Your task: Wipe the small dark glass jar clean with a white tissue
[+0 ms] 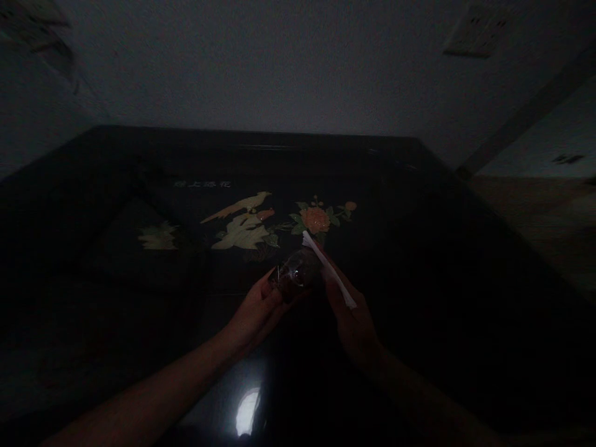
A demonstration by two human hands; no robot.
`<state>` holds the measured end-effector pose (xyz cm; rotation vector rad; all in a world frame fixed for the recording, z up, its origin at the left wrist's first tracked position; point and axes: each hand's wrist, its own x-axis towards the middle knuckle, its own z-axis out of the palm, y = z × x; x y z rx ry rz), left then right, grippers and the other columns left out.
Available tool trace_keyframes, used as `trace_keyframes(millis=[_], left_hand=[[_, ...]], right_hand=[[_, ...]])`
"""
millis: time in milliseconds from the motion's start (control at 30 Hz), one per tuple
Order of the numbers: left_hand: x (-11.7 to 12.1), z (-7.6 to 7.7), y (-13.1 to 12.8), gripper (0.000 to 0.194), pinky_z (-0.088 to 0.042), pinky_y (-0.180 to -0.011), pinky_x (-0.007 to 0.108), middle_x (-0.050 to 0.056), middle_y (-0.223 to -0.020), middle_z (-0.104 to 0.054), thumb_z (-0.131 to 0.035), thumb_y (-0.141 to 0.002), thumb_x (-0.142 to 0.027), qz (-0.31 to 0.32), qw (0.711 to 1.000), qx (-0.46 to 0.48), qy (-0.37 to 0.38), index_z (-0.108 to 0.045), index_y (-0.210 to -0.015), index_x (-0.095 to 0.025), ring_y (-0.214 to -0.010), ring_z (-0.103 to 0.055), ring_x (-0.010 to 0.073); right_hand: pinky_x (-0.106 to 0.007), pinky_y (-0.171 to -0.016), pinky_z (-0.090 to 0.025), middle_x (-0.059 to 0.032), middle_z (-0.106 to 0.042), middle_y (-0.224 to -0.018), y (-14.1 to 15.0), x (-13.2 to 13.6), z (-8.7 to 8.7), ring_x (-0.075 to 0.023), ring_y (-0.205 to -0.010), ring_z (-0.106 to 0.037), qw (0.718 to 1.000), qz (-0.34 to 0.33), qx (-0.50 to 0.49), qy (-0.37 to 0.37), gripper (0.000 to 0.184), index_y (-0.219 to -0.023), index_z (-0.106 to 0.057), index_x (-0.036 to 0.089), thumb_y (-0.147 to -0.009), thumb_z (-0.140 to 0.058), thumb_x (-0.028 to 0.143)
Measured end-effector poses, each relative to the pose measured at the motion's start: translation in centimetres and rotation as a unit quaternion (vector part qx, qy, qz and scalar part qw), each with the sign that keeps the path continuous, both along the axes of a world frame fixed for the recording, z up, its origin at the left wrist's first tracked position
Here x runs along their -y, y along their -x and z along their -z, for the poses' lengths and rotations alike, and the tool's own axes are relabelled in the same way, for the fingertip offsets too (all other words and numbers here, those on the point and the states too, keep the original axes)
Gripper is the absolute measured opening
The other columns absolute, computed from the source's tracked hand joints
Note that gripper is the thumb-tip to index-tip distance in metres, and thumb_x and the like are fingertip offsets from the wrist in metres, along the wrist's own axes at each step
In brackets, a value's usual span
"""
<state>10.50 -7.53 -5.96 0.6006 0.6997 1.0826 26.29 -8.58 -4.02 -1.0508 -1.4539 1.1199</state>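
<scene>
My left hand point(257, 310) is closed around the side of a dark, glossy, rounded object point(297, 274). A small highlight shines on it, but the dim light hides its exact kind. A folded white tissue or cloth point(331, 270) is in my right hand point(356, 326), its pale edge slanting down to the right along the fingers. The tissue sits close against the right side of the dark object; whether they touch I cannot tell. The fingers of my right hand are mostly in shadow. Both hands are above a glossy black tabletop point(298, 366).
Inlaid on the black surface are a yellow bird point(249, 205), an orange flower point(315, 219) and pale characters point(202, 184). A bright reflection point(248, 411) lies near the front. Behind stands a grey wall point(261, 68) with a socket panel point(482, 28) at upper right.
</scene>
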Motion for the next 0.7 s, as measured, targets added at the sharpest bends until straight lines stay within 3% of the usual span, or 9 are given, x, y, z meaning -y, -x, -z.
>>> trace_keyframes(millis=[133,267,400,533,700], left_hand=[[0.1,0.4,-0.1,0.065,-0.042,-0.106,0.043,0.013,-0.115,-0.070,-0.089,-0.054,-0.042,-0.018,1.000,-0.022,0.013,-0.068,-0.109,-0.016,-0.118,-0.059,0.0316],[0.1,0.4,-0.2,0.057,-0.047,-0.100,0.040,0.010,-0.100,-0.074,-0.090,-0.053,-0.039,-0.022,0.999,-0.024,0.029,-0.069,-0.101,-0.016,-0.107,-0.065,0.0289],[0.0,0.0,-0.2,0.043,-0.051,-0.092,0.033,0.007,-0.093,-0.074,-0.087,-0.060,-0.036,-0.027,0.997,-0.037,0.056,-0.069,-0.094,-0.017,-0.098,-0.068,0.0248],[-0.1,0.2,-0.3,0.040,-0.052,-0.086,0.028,0.005,-0.087,-0.074,-0.086,-0.062,-0.034,-0.030,0.997,-0.042,0.058,-0.069,-0.095,-0.017,-0.090,-0.069,0.0211],[-0.3,0.4,-0.4,0.046,-0.052,-0.076,0.021,0.001,-0.084,-0.073,-0.087,-0.059,-0.039,-0.031,0.998,-0.018,0.042,-0.069,-0.097,-0.019,-0.076,-0.067,0.0135]], right_hand=[[-0.046,-0.118,-0.027,0.0015,-0.030,-0.157,-0.2,0.4,0.7,-0.0206,-0.144,-0.028,0.992,-0.007,0.076,-0.095,0.050,-0.150,-0.023,0.033,-0.101,-0.031,0.030],[-0.050,-0.119,-0.025,0.0051,-0.014,-0.160,-0.3,0.5,1.3,-0.0213,-0.147,-0.013,0.953,-0.041,0.189,-0.232,0.058,-0.152,-0.012,0.035,-0.099,-0.028,0.017],[-0.049,-0.120,-0.021,-0.0032,-0.026,-0.157,0.0,0.5,1.2,-0.0209,-0.147,-0.011,0.895,-0.083,0.287,-0.331,0.064,-0.153,-0.007,0.025,-0.096,-0.032,0.011],[-0.048,-0.121,-0.017,-0.0054,-0.038,-0.151,-0.1,0.1,0.8,-0.0199,-0.146,-0.018,0.871,-0.073,0.328,-0.359,0.064,-0.153,-0.010,0.023,-0.096,-0.034,0.009],[-0.049,-0.120,-0.016,-0.0067,-0.031,-0.154,-0.5,-0.2,0.7,-0.0205,-0.146,-0.019,0.882,-0.034,0.321,-0.342,0.063,-0.153,-0.009,0.023,-0.096,-0.033,0.009]])
